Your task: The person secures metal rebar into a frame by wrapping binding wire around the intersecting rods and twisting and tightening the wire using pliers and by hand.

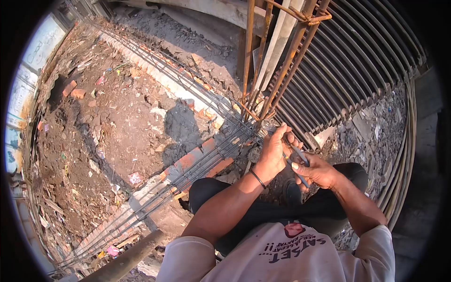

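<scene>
A pair of pincers (299,154) with dark handles is between my two hands, near my knees. My right hand (317,170) is closed around its handles. My left hand (274,151) is closed beside the tool's upper end, thumb and fingers pressed together; what is pinched there is too small to make out. Just beyond my left hand, horizontal steel rebar cages (206,157) meet at the foot of upright rusty rebars (287,61).
A corrugated shutter-like panel (347,61) stands at the upper right. Long bent rods (403,160) run down the right side. Broken bricks (69,88) and rubble lie at the left. A round pole (124,258) crosses the lower left.
</scene>
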Tool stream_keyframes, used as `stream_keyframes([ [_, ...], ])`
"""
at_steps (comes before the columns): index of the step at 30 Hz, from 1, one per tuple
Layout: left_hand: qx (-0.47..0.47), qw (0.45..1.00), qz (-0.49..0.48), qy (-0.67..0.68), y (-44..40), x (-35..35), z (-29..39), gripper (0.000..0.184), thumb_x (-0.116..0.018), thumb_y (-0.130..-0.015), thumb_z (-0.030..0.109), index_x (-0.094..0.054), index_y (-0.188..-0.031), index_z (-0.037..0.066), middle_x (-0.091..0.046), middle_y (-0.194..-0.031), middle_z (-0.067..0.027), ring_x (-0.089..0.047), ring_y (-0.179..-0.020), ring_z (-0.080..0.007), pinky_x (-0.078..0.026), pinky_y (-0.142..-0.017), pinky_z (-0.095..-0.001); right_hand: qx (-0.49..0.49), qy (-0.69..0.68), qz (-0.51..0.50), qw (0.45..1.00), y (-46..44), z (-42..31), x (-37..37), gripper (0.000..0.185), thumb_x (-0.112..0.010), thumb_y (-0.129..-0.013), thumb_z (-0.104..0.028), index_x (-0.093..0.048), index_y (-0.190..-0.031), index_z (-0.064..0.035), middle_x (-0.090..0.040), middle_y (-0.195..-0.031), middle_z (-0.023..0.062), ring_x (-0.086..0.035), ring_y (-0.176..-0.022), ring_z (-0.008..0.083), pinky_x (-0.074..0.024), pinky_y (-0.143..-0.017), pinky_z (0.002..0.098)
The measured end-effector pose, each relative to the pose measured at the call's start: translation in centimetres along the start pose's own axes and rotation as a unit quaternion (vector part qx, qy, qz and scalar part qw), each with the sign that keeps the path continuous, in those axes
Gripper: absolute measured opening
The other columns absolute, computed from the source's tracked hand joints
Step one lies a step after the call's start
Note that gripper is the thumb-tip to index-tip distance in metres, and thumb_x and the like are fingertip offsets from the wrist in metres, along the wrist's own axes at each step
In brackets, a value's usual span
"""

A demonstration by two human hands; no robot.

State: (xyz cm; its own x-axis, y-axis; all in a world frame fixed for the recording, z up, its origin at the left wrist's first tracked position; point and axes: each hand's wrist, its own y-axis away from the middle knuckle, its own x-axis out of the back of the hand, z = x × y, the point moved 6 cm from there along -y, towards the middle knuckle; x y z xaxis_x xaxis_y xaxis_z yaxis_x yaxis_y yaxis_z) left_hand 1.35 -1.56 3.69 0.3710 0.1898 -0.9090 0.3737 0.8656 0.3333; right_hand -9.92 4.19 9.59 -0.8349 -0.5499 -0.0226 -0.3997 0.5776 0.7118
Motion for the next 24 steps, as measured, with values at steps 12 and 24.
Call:
stream_keyframes([
  [12,-0.028,0.995,0.092,-0.023,1.7,1.1,-0.4,0.050,-0.055,-0.095,0.058,-0.049,-0.107,0.009,-0.063,-0.096,-0.0091,-0.066,-0.092,-0.0252,-0.056,-0.080,-0.0403,0.000,-0.023,0.060,0.998,-0.2,-0.3,-0.2,0.035,-0.055,-0.102,-0.037,-0.059,-0.112,-0.0037,-0.059,-0.073,0.0027,-0.060,-0.057,0.0102,-0.0513,-0.046,0.0266],
  [24,0.030,0.998,-0.002,0.058,1.0,-1.2,0.6,0.036,-0.058,-0.098,0.044,-0.057,-0.103,0.008,-0.065,-0.088,-0.0072,-0.066,-0.082,-0.0248,-0.056,-0.076,-0.0415,-0.004,-0.038,0.024,0.999,0.5,-3.6,0.8,0.042,-0.059,-0.099,-0.037,-0.057,-0.118,0.0003,-0.063,-0.079,0.0079,-0.064,-0.060,0.0155,-0.0516,-0.051,0.0246],
])
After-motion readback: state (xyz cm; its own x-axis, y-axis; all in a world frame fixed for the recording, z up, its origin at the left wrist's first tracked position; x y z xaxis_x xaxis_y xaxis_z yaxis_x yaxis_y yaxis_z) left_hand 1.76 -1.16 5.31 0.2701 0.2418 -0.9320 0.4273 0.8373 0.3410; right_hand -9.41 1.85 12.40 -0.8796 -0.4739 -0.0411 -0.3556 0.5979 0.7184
